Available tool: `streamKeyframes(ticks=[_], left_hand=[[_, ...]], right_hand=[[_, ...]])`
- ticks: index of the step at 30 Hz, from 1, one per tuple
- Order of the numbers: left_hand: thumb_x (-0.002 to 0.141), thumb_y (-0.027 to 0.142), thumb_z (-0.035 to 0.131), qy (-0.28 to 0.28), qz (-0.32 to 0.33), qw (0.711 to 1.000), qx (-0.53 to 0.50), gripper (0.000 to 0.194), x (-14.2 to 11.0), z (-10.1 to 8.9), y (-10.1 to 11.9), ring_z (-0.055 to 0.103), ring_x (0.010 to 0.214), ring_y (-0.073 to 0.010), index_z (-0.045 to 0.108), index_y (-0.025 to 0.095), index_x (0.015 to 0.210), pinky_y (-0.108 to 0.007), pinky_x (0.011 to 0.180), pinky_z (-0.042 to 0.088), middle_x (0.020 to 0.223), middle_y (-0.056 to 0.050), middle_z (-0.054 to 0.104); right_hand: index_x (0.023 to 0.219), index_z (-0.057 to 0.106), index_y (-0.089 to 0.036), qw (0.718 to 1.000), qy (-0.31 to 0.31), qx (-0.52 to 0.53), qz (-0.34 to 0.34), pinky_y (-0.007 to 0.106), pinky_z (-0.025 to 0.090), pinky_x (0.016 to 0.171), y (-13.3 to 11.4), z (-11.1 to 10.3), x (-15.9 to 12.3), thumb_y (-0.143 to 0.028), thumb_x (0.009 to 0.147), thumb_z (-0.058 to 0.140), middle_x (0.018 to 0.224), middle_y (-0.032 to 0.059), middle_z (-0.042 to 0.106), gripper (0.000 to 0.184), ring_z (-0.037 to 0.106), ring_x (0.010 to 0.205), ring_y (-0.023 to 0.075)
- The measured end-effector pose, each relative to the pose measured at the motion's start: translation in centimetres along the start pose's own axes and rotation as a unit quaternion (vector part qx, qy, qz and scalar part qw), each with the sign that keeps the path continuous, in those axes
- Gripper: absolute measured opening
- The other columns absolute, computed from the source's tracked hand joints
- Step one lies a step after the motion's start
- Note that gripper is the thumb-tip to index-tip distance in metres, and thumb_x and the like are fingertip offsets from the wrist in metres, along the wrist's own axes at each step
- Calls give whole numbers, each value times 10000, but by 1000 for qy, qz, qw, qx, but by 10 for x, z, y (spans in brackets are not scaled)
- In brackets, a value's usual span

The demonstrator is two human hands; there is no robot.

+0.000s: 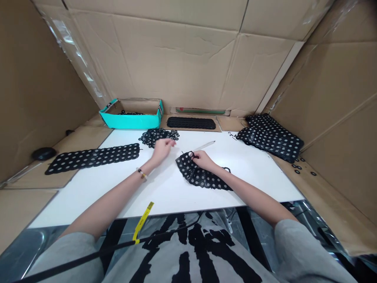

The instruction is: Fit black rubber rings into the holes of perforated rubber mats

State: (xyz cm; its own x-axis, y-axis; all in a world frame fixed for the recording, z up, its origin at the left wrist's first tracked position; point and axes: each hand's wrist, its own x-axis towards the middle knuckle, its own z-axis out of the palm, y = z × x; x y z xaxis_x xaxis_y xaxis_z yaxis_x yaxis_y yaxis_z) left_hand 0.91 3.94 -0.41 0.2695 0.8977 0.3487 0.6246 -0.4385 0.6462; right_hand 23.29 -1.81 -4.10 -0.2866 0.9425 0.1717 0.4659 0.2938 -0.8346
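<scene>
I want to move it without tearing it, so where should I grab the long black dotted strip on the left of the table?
Pinch the black dotted strip at its right end, coming in from the right with your left hand. That end lies on the white table nearest that hand, so the long, flat strip probably lifts best from there.
</scene>
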Motion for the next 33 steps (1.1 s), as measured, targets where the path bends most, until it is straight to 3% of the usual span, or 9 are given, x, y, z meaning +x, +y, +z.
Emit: streamKeyframes(ticks=[3, 6, 9, 12, 15, 17, 20, 28, 33], left_hand=[[932, 374, 416, 121, -23, 981, 147, 379, 7, -22, -21, 521, 1006, -309, 746, 189, 942, -433, 888, 372, 1049, -118, 699], [942, 366, 400, 128, -54, 957, 256, 399, 6, -33, -34, 386, 1155, -410, 720, 223, 1132, -533, 894, 329, 1298, -150, 571], [935, 337, 418, 120, -60, 951, 277, 412, 3, -31, -31, 350, 1181, -437, 651, 248, 1263, -550, 880, 328, 1396, -161, 476], [941, 333, 433, 110, -3, 967, 229, 399, 2, -28, -15, 389, 1170, -379, 627, 249, 1279, -515, 924, 330, 1308, -138, 562], [936, 396, 477, -23, 118, 983, 142, 328, -1, -23, 3, 497, 1044, -284, 705, 220, 1093, -435, 938, 356, 1098, -89, 685], [897, 451, 547, -125, 189, 969, 102, 312, -5, -18, 13, 534, 986, -251, 724, 218, 1006, -394, 919, 373, 1028, -65, 713], [838, 483, 626, -181, 214, 957, 79, 313, -14, -8, 21, 549, 953, -244, 732, 221, 973, -363, 863, 399, 966, -60, 722], [923, 379, 479, -181, 206, 959, 68, 302, -26, 4, 30, 555, 849, -234, 730, 218, 873, -351, 793, 404, 848, -61, 719], [931, 347, 385, -56, 65, 996, 6, 399, -14, 11, 18, 585, 715, -211, 680, 179, 721, -330, 713, 428, 770, -65, 702]], right_hand=[[624, 584, -168, 1000, -1, -5, 22, 253, 376, 653, 0, 0, 0, -125, 686, 465, 638, -11, 617, 141, 508, 644, 147], [659, 597, -172, 1000, -13, -4, 20, 257, 373, 657, -2, -1, -2, -150, 701, 457, 648, -7, 613, 148, 506, 650, 151], [668, 602, -173, 1000, -18, -2, 15, 259, 376, 671, -4, -2, -4, -159, 705, 443, 673, 0, 625, 164, 518, 671, 157], [698, 618, -172, 1000, -18, 1, 9, 264, 383, 693, -3, -2, -4, -158, 704, 441, 721, 7, 652, 178, 539, 697, 163], [725, 631, -171, 1000, -19, 1, 6, 270, 394, 710, -2, -3, -3, -161, 712, 444, 756, 13, 671, 188, 554, 718, 171], [733, 636, -168, 1000, -23, 6, -5, 272, 404, 724, -1, -4, -2, -155, 713, 438, 770, 14, 676, 199, 561, 736, 175], [748, 648, -166, 999, -34, 24, -31, 279, 421, 760, 1, -4, -1, -141, 716, 431, 782, 13, 680, 220, 574, 773, 182], [702, 625, -174, 999, -38, 10, -24, 280, 411, 723, 0, -3, -2, -159, 721, 445, 705, 6, 654, 182, 549, 714, 177], [655, 574, -183, 999, -13, 24, -17, 276, 403, 711, -2, -1, 2, -188, 723, 428, 685, -4, 633, 161, 544, 707, 178]])
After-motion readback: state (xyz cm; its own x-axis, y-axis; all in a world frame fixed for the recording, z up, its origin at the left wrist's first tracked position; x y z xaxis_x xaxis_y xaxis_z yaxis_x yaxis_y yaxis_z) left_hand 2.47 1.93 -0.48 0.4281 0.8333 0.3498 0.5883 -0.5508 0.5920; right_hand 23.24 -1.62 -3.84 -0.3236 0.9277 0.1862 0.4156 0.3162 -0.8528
